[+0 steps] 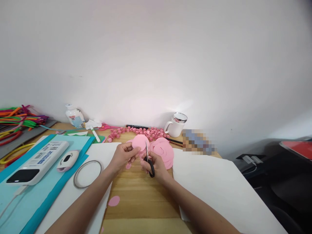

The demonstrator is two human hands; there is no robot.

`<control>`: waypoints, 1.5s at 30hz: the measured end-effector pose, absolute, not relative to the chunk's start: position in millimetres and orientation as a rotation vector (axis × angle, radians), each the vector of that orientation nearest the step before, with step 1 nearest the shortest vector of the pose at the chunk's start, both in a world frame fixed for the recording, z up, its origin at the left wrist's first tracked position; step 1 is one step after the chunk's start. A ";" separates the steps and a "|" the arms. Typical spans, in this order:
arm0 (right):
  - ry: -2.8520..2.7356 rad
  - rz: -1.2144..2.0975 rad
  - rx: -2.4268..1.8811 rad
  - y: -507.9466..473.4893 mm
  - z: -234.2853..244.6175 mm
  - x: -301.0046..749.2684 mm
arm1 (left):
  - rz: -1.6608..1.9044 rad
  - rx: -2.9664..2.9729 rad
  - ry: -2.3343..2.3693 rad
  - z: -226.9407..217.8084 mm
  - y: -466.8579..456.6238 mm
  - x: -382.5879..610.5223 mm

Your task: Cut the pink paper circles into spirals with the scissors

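Reading no word with certainty anywhere. Making out bold blue lettering (49,157) on the long white device (36,166), near smaller dark print (39,155), all too blurred to spell out. Seeing red lettering (72,117) on the white bottle (74,119) and tiny dark script (71,155) on the small white-and-pink device (72,162), but deciphering neither.

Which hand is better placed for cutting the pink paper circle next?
Probably the right hand: it holds the scissors, blades at the edge of the pink circle, while the left hand holds that circle.
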State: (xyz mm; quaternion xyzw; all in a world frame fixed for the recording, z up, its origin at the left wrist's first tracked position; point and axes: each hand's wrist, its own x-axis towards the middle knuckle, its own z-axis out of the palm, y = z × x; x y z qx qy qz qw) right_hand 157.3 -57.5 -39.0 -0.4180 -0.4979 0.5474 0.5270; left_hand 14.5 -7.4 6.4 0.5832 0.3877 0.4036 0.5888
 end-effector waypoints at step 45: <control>-1.259 1.289 -1.007 -56.3 -40.4 158.4 | 0.920 1.388 0.897 5.1 -6.6 12.4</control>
